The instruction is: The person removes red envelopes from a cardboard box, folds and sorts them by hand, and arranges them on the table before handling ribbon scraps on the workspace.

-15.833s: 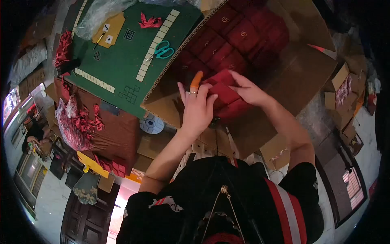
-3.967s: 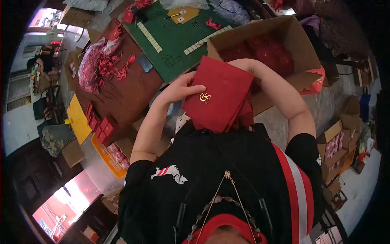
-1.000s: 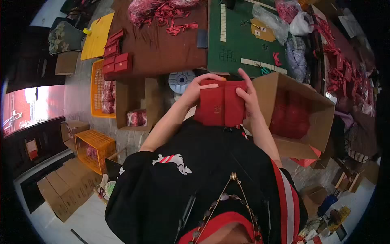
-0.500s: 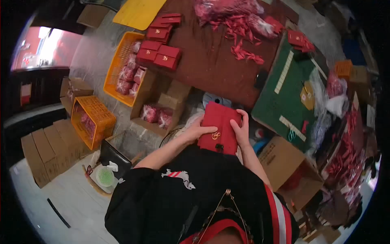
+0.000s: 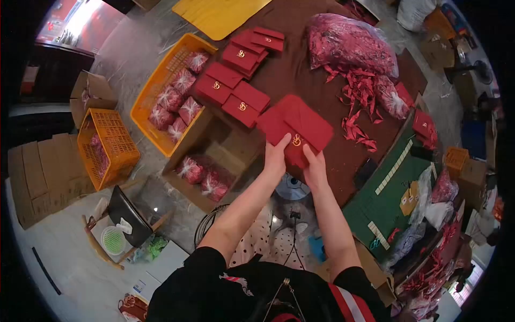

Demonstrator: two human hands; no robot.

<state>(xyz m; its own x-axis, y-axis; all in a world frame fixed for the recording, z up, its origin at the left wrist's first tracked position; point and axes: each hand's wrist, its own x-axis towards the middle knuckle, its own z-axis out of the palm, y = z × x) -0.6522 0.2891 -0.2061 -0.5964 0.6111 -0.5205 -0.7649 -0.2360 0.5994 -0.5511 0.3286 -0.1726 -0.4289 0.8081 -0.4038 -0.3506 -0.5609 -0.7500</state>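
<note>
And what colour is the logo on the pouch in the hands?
Gold: the logo stands out on the red pouch in the head view.

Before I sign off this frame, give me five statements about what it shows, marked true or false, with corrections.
1. The left hand and right hand both hold the red pouches. True.
2. The gold emblem faces the floor. False: the gold emblem faces up.
3. Wrapped pink bundles lie in the orange basket. True.
4. The green mat is on the person's left. False: the green mat is on the right.
5. The yellow sheet is round. False: it has straight edges.
</note>
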